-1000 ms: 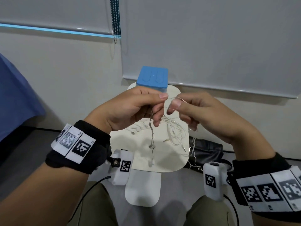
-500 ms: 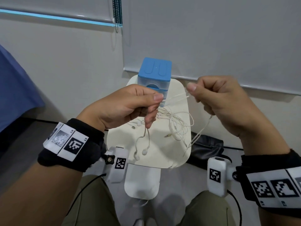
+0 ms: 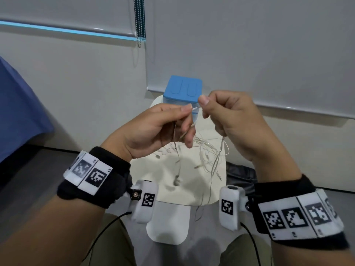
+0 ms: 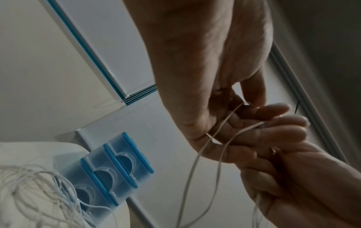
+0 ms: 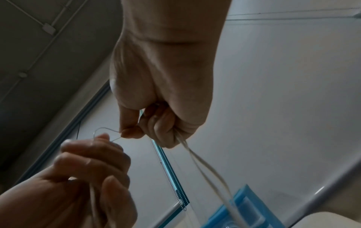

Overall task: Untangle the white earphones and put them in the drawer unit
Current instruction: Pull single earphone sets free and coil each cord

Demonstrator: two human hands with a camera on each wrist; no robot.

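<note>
I hold the white earphones [image 3: 209,150] up over a small cream table [image 3: 192,191]. My left hand [image 3: 189,112] pinches a strand between thumb and forefinger, and two earbuds [image 3: 176,181] hang below it. Just to the right, my right hand [image 3: 202,104] pinches the same cable, with more strands trailing from its curled fingers. The left wrist view shows the left hand [image 4: 246,104] pinching the cable against the right hand's fingers [image 4: 273,123]. In the right wrist view a short loop [image 5: 105,131] spans both hands. The blue-topped drawer unit [image 3: 183,89] stands behind my hands with its drawers closed.
A loose tangle of cable [image 4: 39,185] lies on the table beside the drawer unit [image 4: 109,172]. A black bag [image 3: 240,173] lies on the floor right of the table. Blue fabric [image 3: 19,112] hangs at the left. A blind chain [image 3: 141,22] hangs on the wall.
My right hand had pulled a strand out to the right; it has come back in and now pinches the cable close to my left thumb. The hanging earbuds swung slightly.
</note>
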